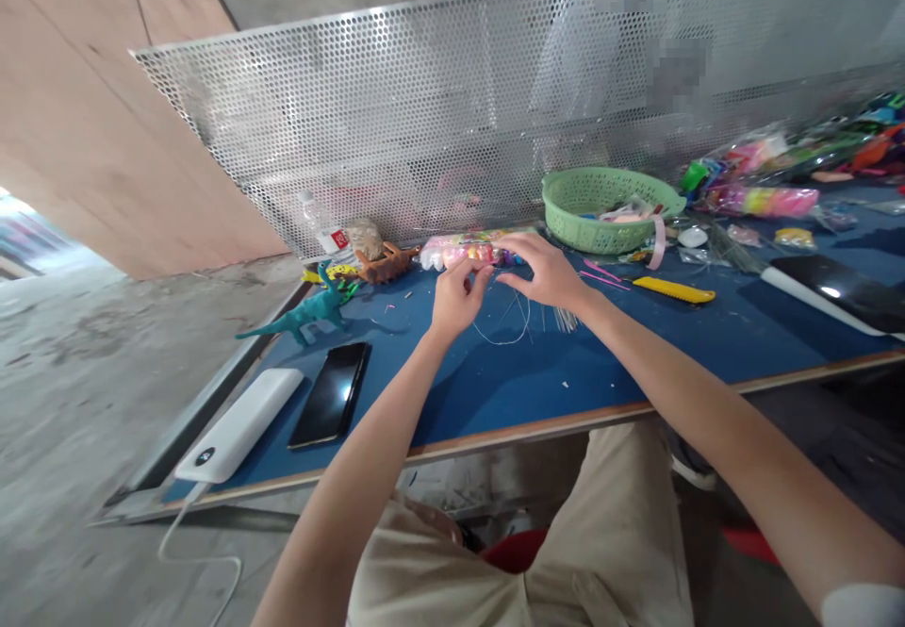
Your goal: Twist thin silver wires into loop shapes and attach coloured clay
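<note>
L hand [458,301] (fingertips close, grip unclear) & R hand [546,273] (thumb/fingers apart) are at mixed-color pkt [467,252] nr back edge of blue table [495,403], perf'd screen [396,99] behind, concrete floor [71,401] past L edge, pkt's long axis L–R, whitish end L.

A long packet of clear, shiny plastic [468,252] is laid flat, lengthwise across the far side of the blue tabletop [487,405]. White, pink, red-orange and blue-purple pieces are seen through it, and its near edge is partly hidden. Nearer, a thin pale strand [503,343] is curved into a loose, open loop; where its ends are held or lie cannot be told. Beside it, a bundle of fine, straight pale strands [566,320] is partly covered.
</note>
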Demonstrator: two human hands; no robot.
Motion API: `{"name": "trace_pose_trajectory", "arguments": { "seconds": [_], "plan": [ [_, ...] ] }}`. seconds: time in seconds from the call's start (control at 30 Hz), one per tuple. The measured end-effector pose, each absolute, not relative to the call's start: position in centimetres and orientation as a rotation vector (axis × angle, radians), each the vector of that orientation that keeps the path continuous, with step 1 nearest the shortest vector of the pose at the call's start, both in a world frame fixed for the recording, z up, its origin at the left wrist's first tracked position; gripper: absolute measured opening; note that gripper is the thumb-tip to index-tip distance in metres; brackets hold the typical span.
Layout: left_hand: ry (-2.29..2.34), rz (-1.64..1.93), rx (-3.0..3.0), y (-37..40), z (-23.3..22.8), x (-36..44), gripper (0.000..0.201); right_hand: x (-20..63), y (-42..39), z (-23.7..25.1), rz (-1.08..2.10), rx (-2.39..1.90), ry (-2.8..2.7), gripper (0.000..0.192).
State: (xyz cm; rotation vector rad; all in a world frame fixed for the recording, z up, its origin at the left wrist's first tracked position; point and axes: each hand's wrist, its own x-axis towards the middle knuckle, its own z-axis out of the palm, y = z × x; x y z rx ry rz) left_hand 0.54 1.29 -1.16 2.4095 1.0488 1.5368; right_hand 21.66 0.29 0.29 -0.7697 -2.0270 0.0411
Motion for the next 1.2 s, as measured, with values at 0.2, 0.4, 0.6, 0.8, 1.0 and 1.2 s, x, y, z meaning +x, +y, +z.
{"name": "trace_pose_trajectory", "arguments": {
  "seconds": [0.2,0.4,0.6,0.8,1.0,1.2],
  "plan": [
    [0.937,1.465,2.288,1.2,-0.9,0.2,0.028,22.5,1.1,0.2,-0.020,-0.682,-2.148,0.037],
    [0.789,1.387,1.845,1.3,-0.6,0.0,0.039,23.6,2.2,0.2,-0.052,-0.710,-2.028,0.021],
    [0.858,1.502,1.906,1.2,-0.2,-0.2,0.038,23.4,2.7,-0.3,0.166,-0.872,-1.853,0.027],
    [0.969,1.702,2.231,0.4,0.3,0.0,0.033,21.2,2.0,-0.5,0.561,-0.847,-1.586,0.030],
    [0.980,1.753,2.396,-0.2,0.6,0.2,0.025,19.9,1.3,-0.1,1.095,-0.750,-1.345,0.032],
    [1.049,1.774,2.461,-0.4,0.8,0.0,0.025,20.3,1.4,0.0,1.465,-0.753,-1.301,0.025]
  ]
}}
